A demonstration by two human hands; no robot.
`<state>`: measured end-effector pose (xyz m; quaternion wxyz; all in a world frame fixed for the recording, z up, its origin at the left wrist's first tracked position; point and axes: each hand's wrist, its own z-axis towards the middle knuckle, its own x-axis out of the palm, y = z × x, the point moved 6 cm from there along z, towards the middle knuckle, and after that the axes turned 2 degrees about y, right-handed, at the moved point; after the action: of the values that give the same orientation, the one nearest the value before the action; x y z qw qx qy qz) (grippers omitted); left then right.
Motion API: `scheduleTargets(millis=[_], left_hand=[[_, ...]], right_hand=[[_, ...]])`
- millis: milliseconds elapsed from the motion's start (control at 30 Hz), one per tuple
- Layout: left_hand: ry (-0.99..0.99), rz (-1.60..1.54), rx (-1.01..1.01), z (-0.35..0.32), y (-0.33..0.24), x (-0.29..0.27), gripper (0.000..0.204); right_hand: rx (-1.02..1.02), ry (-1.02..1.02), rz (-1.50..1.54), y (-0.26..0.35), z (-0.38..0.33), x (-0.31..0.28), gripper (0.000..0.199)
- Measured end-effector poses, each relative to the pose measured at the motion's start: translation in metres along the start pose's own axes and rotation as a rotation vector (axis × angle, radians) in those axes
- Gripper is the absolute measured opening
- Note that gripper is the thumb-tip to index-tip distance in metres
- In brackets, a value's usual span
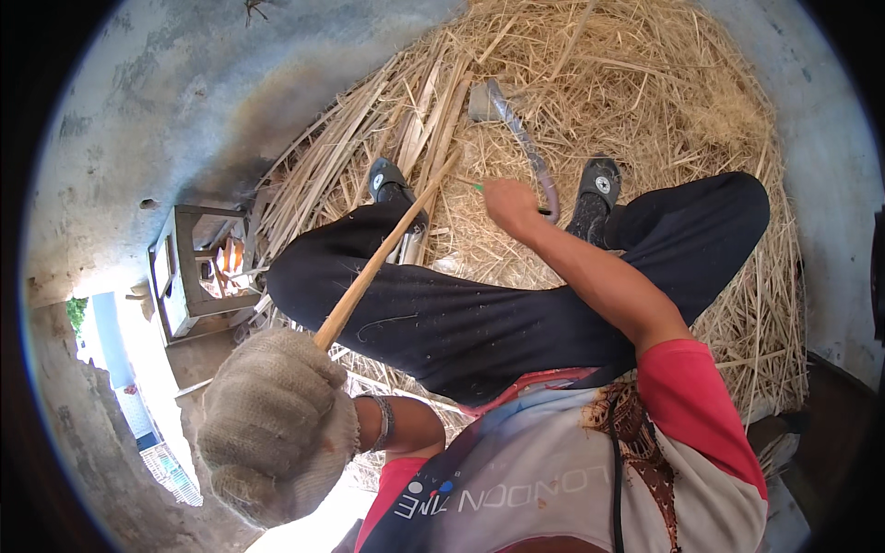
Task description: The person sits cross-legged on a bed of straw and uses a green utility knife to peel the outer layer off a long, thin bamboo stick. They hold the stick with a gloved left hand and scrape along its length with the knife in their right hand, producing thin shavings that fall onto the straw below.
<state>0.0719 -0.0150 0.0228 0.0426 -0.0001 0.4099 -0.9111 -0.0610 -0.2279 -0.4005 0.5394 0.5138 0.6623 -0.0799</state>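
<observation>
My left hand [277, 429] wears a thick knitted grey-brown glove and is closed round the lower end of a long pale strip of wood or bamboo [373, 263]. The strip slants up and away across my left leg, its far end near my right hand. My right hand [510, 205] is bare and closed on a slim tool with a bit of green [477, 187] showing at its front. A thin point juts toward the strip, and a dark end shows behind the fist. The tool's kind is mostly hidden by my fingers.
A long curved grey tool [521, 129] lies beyond my right hand, beside a grey block [482, 103]. Straw-like shavings [645, 101] cover the floor, with longer split strips [415, 129] at the far left. A wooden frame [198, 267] stands by the left wall.
</observation>
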Motion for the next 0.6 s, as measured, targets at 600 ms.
scheduleTargets(millis=[600], left_hand=[[0.386,-0.121,0.174,0.001,0.002,0.024,0.024]], right_hand=[[-0.228,-0.255,0.149,0.066,-0.046,-0.049,0.018]])
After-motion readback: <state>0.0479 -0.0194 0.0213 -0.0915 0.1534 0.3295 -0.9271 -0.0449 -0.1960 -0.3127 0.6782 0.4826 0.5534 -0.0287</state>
